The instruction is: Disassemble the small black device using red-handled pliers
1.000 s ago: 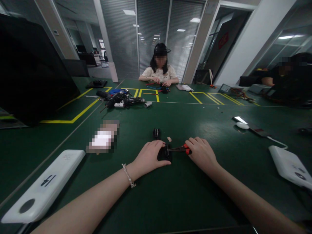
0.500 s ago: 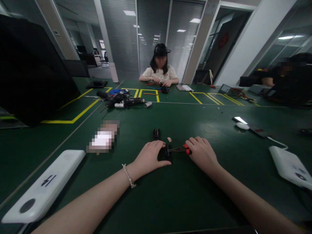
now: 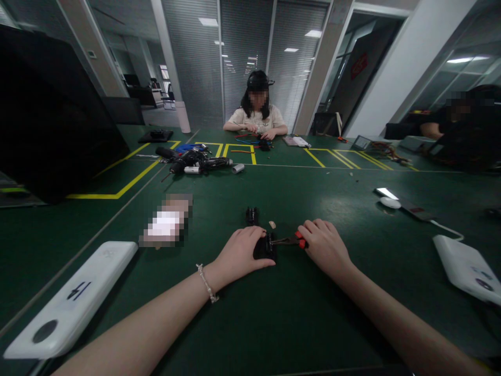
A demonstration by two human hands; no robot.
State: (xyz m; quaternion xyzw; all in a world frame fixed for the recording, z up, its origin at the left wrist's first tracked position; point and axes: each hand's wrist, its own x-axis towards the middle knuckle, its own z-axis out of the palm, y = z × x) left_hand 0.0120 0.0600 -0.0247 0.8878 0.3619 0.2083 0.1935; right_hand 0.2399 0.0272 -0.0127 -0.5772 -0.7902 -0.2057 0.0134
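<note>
Left of the black part (image 3: 264,253) and nearer the wearer, a white device (image 3: 70,300) is laid on the table (image 3: 219,339). Also left but well beyond it, a pale bottle (image 3: 182,119) is stood upright; its contents cannot be seen. The black part is gripped from its left by the curved fingers of the left hand (image 3: 239,251), its right edge uncovered and running away from the wearer. Just beyond it, a smaller black piece (image 3: 252,215) is seen. From its right, red-handled pliers (image 3: 287,241) are held crosswise in the closed right hand (image 3: 324,241), farther off; tip contact cannot be confirmed.
</note>
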